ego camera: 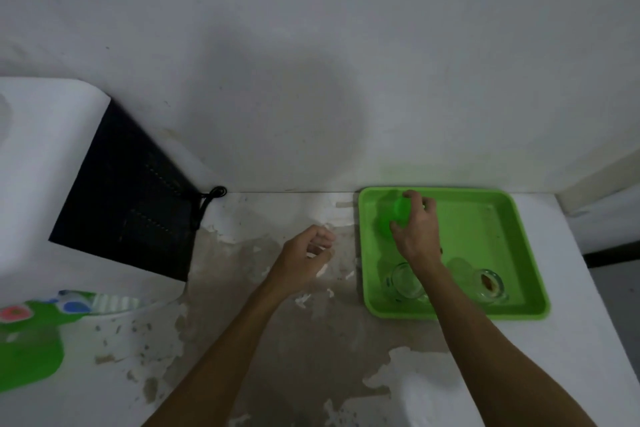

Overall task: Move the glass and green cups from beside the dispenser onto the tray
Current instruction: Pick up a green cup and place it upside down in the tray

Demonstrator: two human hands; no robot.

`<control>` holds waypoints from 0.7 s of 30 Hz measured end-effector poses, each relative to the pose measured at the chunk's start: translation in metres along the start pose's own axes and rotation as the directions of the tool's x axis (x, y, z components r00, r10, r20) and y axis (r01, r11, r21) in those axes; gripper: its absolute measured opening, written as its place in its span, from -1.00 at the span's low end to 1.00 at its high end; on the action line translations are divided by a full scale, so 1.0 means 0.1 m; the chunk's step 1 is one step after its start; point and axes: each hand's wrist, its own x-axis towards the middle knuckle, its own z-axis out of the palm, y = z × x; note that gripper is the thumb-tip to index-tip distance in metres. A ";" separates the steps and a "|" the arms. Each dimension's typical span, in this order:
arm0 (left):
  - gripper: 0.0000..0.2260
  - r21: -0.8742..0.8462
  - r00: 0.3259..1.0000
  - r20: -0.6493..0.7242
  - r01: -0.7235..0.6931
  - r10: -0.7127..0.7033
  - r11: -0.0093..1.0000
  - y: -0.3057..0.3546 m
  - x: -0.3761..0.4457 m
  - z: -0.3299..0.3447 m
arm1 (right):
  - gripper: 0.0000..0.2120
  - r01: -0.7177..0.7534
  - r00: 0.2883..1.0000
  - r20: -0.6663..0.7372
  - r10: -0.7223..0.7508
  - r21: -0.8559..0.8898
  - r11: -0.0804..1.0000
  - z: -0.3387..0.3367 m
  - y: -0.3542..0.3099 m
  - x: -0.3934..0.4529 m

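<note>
A green square tray (pixel 485 218) lies on the counter at the right, against the wall. My right hand (pixel 414 229) grips a green cup (pixel 391 218) over the tray's far left corner; whether the cup touches the tray floor is unclear. Two clear glasses stand along the tray's near edge: one (pixel 405 282) just left of my right forearm, another (pixel 491 284) to the right with a brown stain inside. My left hand (pixel 306 255) hovers over the counter left of the tray, fingers loosely curled and holding nothing.
The white water dispenser (pixel 41 166) with a black back panel (pixel 128 198) and a black cord (pixel 211 198) fills the left. A green and clear object (pixel 31 340) with red and blue taps sits at the lower left. The counter top (pixel 242 322) is stained and peeling.
</note>
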 end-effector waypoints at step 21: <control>-0.92 -0.047 0.991 -0.131 0.016 -0.022 0.999 -0.09 -1.08 -0.56 | -0.84 0.143 0.958 0.200 -0.205 0.285 0.948 -0.09 -0.83 -0.93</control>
